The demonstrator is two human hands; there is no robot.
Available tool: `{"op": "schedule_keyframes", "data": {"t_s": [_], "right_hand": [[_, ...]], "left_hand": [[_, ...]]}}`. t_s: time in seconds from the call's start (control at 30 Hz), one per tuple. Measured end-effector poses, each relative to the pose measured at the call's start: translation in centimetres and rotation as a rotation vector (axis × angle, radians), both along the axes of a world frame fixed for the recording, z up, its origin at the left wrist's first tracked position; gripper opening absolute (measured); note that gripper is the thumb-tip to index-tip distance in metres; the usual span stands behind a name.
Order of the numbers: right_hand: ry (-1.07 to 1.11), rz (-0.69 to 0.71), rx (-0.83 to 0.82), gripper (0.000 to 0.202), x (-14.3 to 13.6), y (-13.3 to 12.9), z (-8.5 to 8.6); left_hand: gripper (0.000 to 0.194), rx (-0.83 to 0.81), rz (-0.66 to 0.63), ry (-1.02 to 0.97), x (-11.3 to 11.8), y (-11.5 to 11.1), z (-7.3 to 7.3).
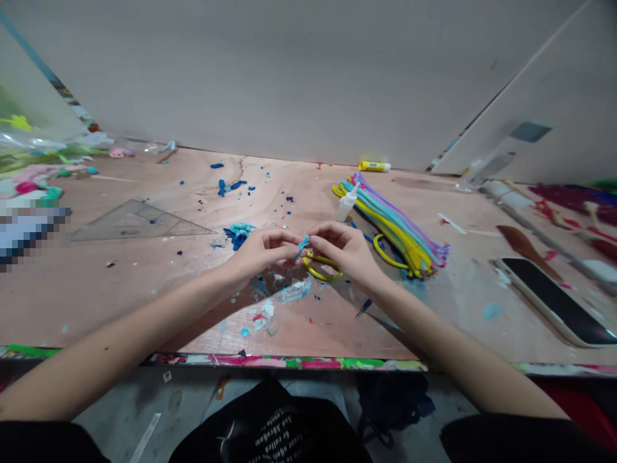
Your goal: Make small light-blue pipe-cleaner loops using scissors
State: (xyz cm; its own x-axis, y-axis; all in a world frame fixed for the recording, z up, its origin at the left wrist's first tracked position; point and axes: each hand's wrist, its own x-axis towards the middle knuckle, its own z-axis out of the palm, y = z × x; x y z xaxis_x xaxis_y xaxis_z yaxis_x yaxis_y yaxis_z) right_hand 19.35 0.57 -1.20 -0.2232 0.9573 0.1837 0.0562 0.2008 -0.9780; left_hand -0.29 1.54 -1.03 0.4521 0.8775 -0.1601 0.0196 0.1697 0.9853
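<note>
Both hands met over the near middle of the wooden surface (pixel 96 289). The left hand (pixel 263 252) was nearly closed, thumb against fingers, pinching one end of a small light-blue piece (pixel 303 244); the right hand (pixel 343 249) pinched the other end in the same way. The piece was thus between the fingertips, above the surface. Judgement: the two-ended grip probably suited a small, soft item, steadying it at both sides. Its exact form was partly hidden by the fingers.

A yellow loop (pixel 325 276) showed just below the fingertips; whether it was a tool handle could not be told. A blue clump (pixel 240 235) lay beside the left hand. A bundle of coloured fuzzy stems (pixel 402 228) lay beyond the right hand, presumably kept together for easy picking. A white nozzle bottle (pixel 346 206) stood upright at its near side, likely within ready reach.

Writing: the yellow glue stick (pixel 374 166) carried dark lettering on its barrel, too small to read. Pale print on the black garment (pixel 270 424) seemed to include "And Abraham"; its other lines were uncertain. The phone (pixel 559 302) showed a dark screen, no text.
</note>
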Motion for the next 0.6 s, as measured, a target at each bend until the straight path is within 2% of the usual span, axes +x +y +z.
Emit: {"op": "schedule_keyframes", "data": {"t_s": [0.27,0.5,0.6], "right_hand": [[0.041,0.009,-0.039,0.026,0.01,0.24,-0.06],[0.083,-0.041,-0.046,0.027,0.01,0.46,-0.43],[0.054,-0.048,-0.005,0.025,-0.04,0.32,-0.31]], "left_hand": [[0.012,-0.049,0.021,-0.03,0.37,-0.35,0.92],[0.014,-0.089,0.038,-0.185,0.55,0.24,0.17],[0.014,-0.07,0.03,-0.132,0.5,0.21,0.12]]}}
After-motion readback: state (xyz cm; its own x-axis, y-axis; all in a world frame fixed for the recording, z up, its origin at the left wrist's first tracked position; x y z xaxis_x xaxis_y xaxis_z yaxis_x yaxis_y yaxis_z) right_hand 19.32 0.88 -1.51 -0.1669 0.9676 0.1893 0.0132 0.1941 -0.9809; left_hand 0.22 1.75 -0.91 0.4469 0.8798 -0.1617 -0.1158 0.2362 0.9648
